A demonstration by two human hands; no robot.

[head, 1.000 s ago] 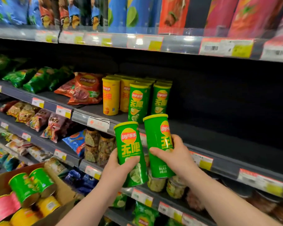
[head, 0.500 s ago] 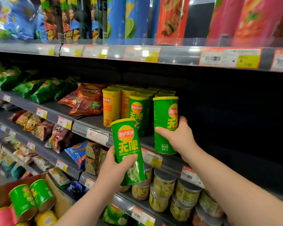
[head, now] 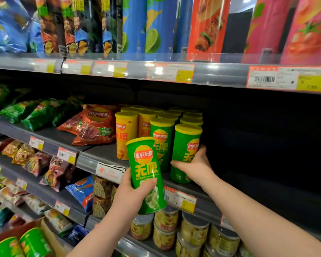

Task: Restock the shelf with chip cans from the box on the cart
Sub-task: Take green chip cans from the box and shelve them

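My left hand (head: 131, 194) grips a green chip can (head: 145, 171) with a yellow lid, held upright in front of the shelf edge. My right hand (head: 195, 165) wraps round a second green can (head: 185, 145) that stands on the dark shelf (head: 100, 153), at the front right of the rows of green cans (head: 162, 140) and yellow cans (head: 125, 134). The cardboard box (head: 32, 236) at the bottom left holds more green cans (head: 34, 242) lying on their sides.
Orange and green chip bags (head: 95, 125) lie left of the cans. The shelf to the right of the cans is bare and dark. Price-tag rails (head: 180, 199) run along each shelf edge. Clear jars (head: 193, 230) fill the shelf below; tall cans stand above.
My right hand has carried its green can up and set it on the shelf beside the green row. My left hand has lifted its can a little higher. The view has moved closer.
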